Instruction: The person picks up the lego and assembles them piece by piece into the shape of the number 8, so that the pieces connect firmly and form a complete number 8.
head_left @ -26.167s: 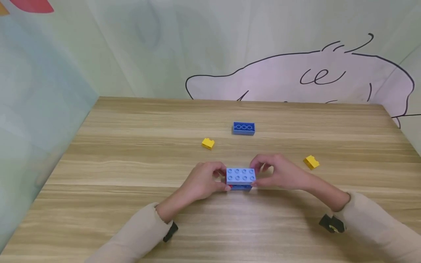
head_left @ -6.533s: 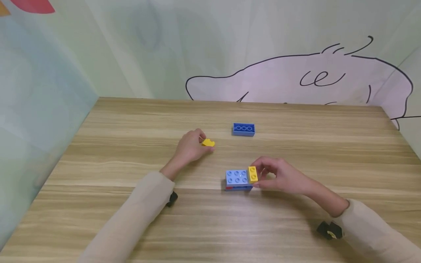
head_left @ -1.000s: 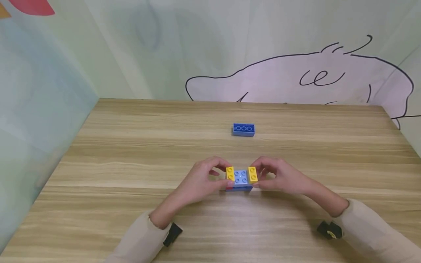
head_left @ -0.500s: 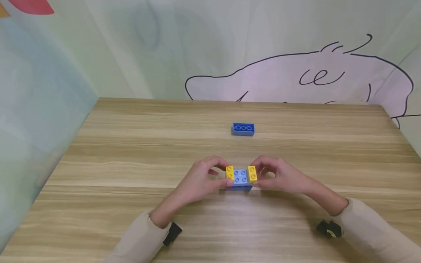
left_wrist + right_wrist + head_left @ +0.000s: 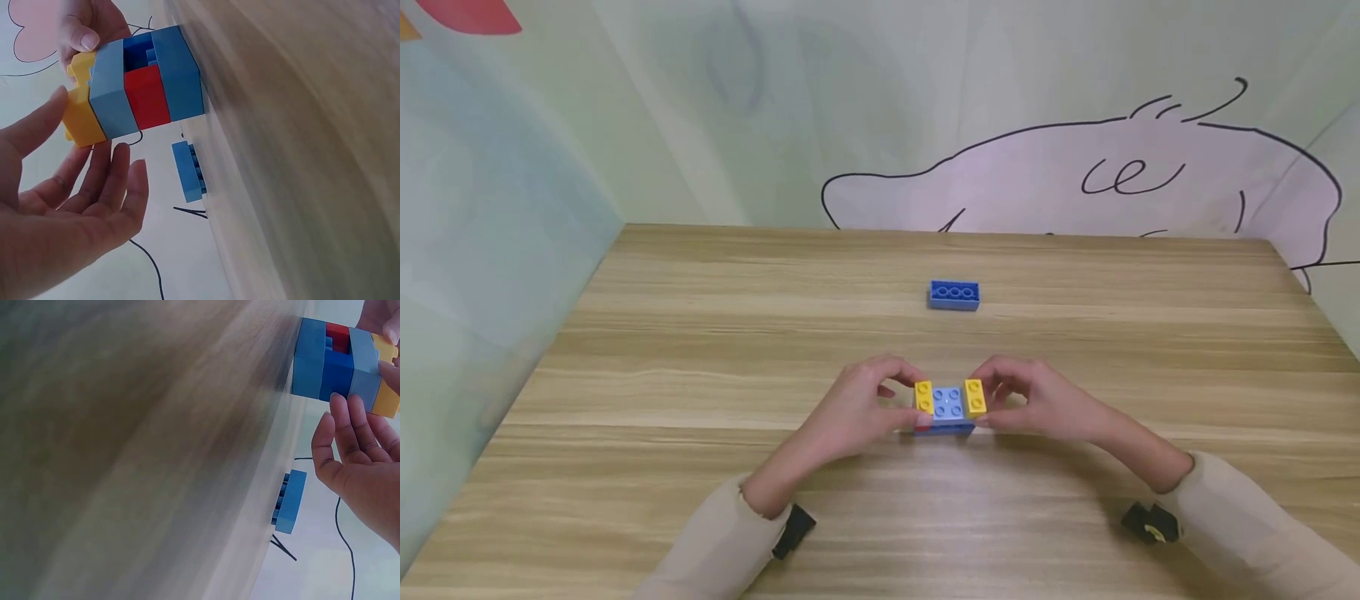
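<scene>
Wooden table [image 5: 700,467]: brick stack [image 5: 949,406] upright, long axis left-right, both hands pinching its ends.

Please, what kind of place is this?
Probably a children's play or learning corner: a wooden table stands in a corner of pastel walls with a cartoon drawing, and toy building bricks are being stacked, with a spare blue brick behind.

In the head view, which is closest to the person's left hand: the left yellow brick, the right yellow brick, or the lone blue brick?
1. Left yellow brick, touching the left hand.
2. Right yellow brick, at the stack's other end.
3. Lone blue brick, farther back on the table.
</scene>
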Demonstrator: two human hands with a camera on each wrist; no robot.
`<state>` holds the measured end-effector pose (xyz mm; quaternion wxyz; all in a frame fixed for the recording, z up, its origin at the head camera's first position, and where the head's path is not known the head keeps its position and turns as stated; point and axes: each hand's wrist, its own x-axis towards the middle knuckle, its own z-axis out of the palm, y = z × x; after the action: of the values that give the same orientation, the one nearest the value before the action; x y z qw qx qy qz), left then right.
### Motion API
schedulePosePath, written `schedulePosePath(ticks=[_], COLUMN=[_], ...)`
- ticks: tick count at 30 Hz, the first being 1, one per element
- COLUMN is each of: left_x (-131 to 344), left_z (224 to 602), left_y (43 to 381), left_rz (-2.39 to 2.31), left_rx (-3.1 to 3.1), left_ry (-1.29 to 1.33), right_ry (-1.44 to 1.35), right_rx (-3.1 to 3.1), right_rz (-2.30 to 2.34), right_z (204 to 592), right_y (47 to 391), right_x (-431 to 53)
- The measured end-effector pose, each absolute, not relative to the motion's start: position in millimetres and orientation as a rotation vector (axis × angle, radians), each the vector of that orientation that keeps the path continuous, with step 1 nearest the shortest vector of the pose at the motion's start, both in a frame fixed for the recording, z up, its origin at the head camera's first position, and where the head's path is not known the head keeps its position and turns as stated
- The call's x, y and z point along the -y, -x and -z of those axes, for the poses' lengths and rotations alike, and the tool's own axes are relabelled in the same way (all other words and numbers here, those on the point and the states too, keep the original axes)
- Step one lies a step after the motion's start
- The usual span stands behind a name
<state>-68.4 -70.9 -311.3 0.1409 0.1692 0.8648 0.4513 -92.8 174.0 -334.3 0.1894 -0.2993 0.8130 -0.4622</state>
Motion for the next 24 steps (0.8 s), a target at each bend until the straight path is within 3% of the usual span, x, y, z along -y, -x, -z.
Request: schedulePosePath(ticks=[24], left_x=[67.0], left_z=[307.3], left_y=[69.3], left_rz=[-1.213], left_rx=[-2.581], left_ry=[-0.447], right_ry=[0.840], right_rx=[-2.279], right_rz=[1.306], right_z=[334.4], right_y=[92.5], right_x=[-173.3])
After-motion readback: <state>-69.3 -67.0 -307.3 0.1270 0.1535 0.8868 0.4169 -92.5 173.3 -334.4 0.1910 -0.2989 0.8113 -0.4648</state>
